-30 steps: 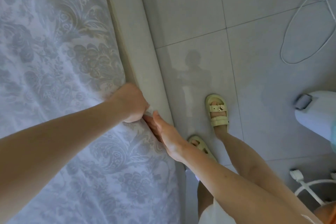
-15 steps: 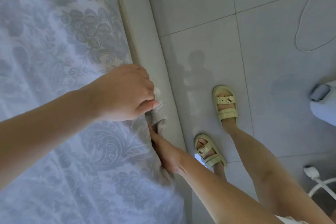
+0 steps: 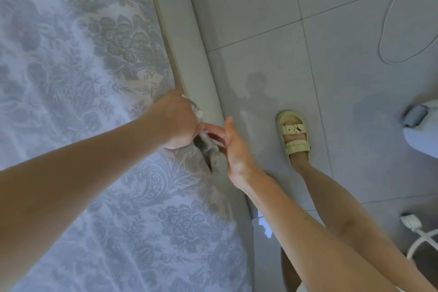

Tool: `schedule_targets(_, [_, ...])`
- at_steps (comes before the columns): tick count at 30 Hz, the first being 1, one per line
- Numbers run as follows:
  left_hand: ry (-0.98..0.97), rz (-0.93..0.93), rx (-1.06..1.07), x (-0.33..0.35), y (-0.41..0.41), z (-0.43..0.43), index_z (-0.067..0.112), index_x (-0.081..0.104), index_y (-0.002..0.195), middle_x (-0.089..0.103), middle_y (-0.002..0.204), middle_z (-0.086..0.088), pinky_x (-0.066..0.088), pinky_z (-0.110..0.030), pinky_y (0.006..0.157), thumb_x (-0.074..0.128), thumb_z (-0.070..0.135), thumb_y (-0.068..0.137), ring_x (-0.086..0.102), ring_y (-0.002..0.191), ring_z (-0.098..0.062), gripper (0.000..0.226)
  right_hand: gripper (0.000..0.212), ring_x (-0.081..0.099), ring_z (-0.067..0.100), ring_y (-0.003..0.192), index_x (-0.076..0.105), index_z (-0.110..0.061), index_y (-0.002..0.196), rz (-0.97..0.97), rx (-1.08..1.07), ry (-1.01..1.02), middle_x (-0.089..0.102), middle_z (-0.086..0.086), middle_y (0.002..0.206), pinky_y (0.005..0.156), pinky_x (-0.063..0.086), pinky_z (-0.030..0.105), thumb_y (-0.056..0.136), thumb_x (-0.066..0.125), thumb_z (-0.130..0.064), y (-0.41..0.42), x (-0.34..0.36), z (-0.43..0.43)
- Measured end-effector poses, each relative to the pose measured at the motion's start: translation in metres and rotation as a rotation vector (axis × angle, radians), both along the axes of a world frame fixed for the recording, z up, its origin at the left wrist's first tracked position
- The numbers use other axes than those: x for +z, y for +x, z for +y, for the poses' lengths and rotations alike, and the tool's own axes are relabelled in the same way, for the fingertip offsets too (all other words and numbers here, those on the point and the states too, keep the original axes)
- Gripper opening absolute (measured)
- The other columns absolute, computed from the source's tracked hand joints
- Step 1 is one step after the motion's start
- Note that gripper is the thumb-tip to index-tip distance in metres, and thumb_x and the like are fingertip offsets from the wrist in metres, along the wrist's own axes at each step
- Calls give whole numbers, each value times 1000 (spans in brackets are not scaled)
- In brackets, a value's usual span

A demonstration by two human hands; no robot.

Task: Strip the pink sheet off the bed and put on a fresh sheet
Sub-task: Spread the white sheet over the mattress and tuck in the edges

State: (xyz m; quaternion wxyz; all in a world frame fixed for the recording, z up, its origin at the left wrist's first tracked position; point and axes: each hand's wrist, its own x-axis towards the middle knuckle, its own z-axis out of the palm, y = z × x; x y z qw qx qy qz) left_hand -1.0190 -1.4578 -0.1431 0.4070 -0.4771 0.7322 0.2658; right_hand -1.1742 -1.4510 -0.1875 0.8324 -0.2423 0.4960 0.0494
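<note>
A white sheet with a grey floral pattern (image 3: 94,78) covers the mattress on the left. No pink sheet is in view. My left hand (image 3: 175,121) is closed on the sheet's bunched edge (image 3: 209,149) at the side of the bed, beside the padded beige bed frame (image 3: 189,54). My right hand (image 3: 234,149) is over the frame just to the right. Its fingers are spread and their tips touch the bunched edge below my left hand, with the thumb raised apart.
Grey floor tiles (image 3: 343,78) run along the bed's right side. My foot in a pale yellow sandal (image 3: 294,135) stands close to the frame. A white cable (image 3: 388,31) loops at the top right; a white appliance (image 3: 424,135) and a white plug (image 3: 411,221) lie at the right edge.
My right hand has come up out of the gap between mattress and frame and opened its fingers. My left hand still holds the sheet's edge, lower against the frame than half a second ago.
</note>
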Motion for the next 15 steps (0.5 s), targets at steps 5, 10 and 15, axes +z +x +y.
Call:
schedule_targets(5, [-18,-26,-19,19,8,2,22,59,75,68,88,2,35,-33,98,12,38,102,59,94,-18,56,62,59,15,112,62,-6,120,-128,-61,105,64,7,121,102,42,27,102,17,-45,12,17,17])
schedule_targets(10, [-234,71,42,37,16,14,15,54,56,60,64,2,36,-31,81,14,32,100,41,63,-20,62,75,45,18,131,40,-12,143,-305,-36,388,48,7,142,112,32,33,95,17,-64,39,16,36])
schedule_targets(15, [-56,67,63,21,15,3,18,52,61,65,76,3,34,-32,99,2,44,98,55,79,-15,67,58,64,10,106,62,-27,117,-157,-70,575,67,-2,115,93,50,27,95,23,-64,48,-3,39])
